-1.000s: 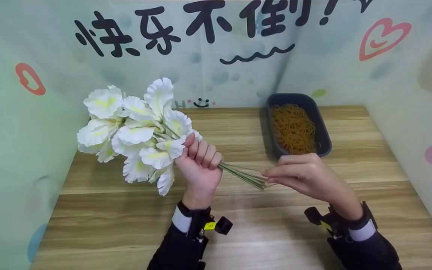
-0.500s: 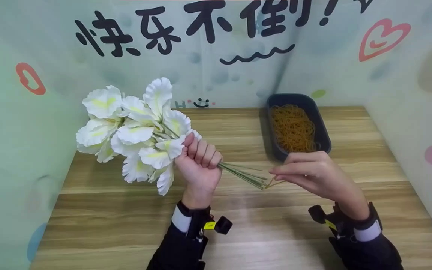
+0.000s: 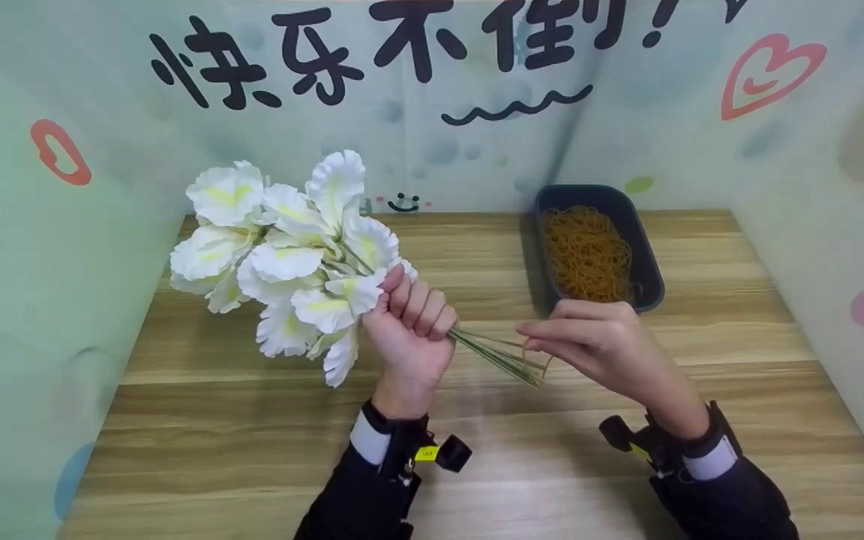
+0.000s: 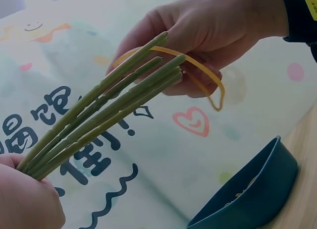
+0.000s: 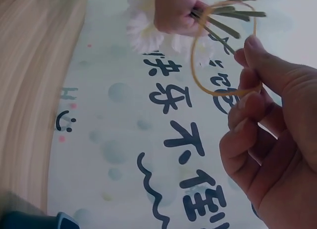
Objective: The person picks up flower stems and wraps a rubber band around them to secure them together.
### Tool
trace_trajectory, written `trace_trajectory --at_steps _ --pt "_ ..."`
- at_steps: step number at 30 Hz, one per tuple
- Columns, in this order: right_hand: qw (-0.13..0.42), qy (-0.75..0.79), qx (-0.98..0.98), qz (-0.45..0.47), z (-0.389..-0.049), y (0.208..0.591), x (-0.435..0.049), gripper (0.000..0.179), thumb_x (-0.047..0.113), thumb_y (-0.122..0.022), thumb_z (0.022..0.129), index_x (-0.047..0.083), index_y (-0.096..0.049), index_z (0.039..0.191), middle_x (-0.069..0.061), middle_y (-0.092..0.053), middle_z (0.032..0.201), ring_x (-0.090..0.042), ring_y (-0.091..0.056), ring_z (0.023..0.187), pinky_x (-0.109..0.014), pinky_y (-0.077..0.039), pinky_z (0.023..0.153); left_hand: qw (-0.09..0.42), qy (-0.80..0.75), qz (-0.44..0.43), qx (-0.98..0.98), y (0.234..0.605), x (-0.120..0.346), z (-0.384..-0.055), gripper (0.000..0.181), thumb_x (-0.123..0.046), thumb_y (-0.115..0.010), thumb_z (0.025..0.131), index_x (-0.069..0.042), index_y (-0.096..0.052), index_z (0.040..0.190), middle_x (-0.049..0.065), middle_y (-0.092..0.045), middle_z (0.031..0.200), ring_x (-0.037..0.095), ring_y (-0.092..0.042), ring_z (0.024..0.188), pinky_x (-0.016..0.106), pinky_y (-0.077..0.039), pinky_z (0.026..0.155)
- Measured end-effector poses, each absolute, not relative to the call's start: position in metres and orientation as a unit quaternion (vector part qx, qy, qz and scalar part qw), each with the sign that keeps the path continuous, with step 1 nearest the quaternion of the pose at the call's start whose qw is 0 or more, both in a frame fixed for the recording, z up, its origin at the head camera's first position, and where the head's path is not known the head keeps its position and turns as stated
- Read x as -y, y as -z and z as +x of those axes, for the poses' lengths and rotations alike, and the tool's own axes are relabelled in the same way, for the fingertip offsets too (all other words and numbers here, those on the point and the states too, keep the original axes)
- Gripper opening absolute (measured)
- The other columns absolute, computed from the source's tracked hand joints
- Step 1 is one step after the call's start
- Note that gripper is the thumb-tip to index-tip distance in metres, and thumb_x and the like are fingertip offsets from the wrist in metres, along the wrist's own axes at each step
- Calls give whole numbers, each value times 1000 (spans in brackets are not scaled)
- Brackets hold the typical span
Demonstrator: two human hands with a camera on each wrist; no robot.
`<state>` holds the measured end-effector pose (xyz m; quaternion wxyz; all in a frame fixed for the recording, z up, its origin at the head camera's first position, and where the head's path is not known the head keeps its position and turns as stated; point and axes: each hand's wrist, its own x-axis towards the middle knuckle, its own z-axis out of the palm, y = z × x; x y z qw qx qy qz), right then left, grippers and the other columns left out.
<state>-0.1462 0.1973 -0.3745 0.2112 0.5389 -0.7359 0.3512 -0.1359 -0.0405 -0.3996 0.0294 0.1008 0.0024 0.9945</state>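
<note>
My left hand (image 3: 413, 330) grips a bunch of white artificial flowers (image 3: 286, 262) with yellow-streaked petals. Its green stems (image 4: 91, 101) stick out beyond my fist, pointing right in the head view. Close to the stem ends, my right hand (image 3: 604, 345) pinches a thin yellow-brown rubber band (image 5: 193, 65) between thumb and fingers. The band hangs as a loose loop at the stem tips. In the right wrist view the stems show within and across the loop; whether every stem passes through it I cannot tell.
A dark blue plastic container (image 3: 653, 274) holding a heap of rubber bands (image 3: 586, 255) stands at the back right, just behind my right hand. The wood-grain table (image 3: 522, 465) is bounded by printed walls at the back, left and right.
My right hand first drew slightly right, then came back left with the band, which now loops at the stem ends. My left hand and the flowers have shifted a little right.
</note>
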Motion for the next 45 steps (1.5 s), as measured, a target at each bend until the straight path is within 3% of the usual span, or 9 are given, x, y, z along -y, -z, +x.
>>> trace_trajectory --at_steps 6,13,18,22,26,30,35,42,45 --pt "212 -348 771 489 -148 383 -193 20 21 -71 102 7 -83 110 -2 -74 84 -7 -57 62 -14 -47 56 54 -993 96 -42 402 26 -131 52 -22 -59 96 -20 -17 64 -9 -15 56 6 -13 48 21 -6 47" --pt "204 -382 780 451 -163 401 -186 22 -3 -81 88 7 -83 108 -4 -75 84 -8 -54 61 -16 -43 56 97 -989 116 -3 402 17 -125 57 -20 -64 93 -20 -15 65 -9 -13 57 6 -12 48 19 -4 47" --pt "194 -384 783 450 -170 416 -175 23 -6 -80 88 4 -82 108 -7 -81 94 -12 -71 70 -15 -53 64 101 -987 126 5 402 16 -123 56 -19 -63 95 -21 -15 65 -10 -13 57 5 -13 48 19 -4 47" --pt "150 -389 787 455 -170 422 -171 22 -5 -76 92 4 -81 112 -8 -83 100 -12 -75 76 -15 -57 69 98 -987 128 10 399 17 -122 55 -20 -61 95 -21 -15 65 -10 -13 56 6 -12 48 19 -5 47" --pt "61 -435 763 474 -167 419 -176 25 -7 -71 96 2 -77 118 -7 -78 84 -3 -61 59 -16 -52 54 89 -988 127 20 395 21 -122 52 -20 -55 98 -21 -16 65 -9 -13 57 6 -12 48 20 -5 47" --pt "-33 -492 721 486 -165 412 -187 23 -10 -66 98 -2 -77 117 -12 -74 77 -6 -58 53 -18 -49 49 74 -990 121 23 392 27 -123 50 -20 -52 99 -20 -16 65 -9 -13 57 6 -12 48 19 -5 47" --pt "-57 -479 701 526 -166 405 -195 25 -13 -66 96 -1 -77 116 -15 -80 95 -8 -66 70 -18 -53 61 62 -990 119 31 390 33 -123 52 -19 -57 97 -20 -16 65 -9 -14 57 6 -12 48 19 -6 47" --pt "-84 -479 631 604 -170 402 -196 54 -20 -54 92 1 -65 140 -19 -71 132 -20 -69 119 -28 -57 101 59 -990 121 39 389 38 -125 52 -17 -58 95 -20 -16 65 -8 -14 57 7 -11 49 19 -7 47" --pt "-100 -483 601 629 -171 402 -198 62 -19 -51 87 2 -61 145 -17 -69 136 -22 -66 124 -31 -55 105 63 -989 124 47 389 38 -124 52 -17 -57 95 -20 -16 64 -8 -13 57 7 -11 49 19 -7 47"
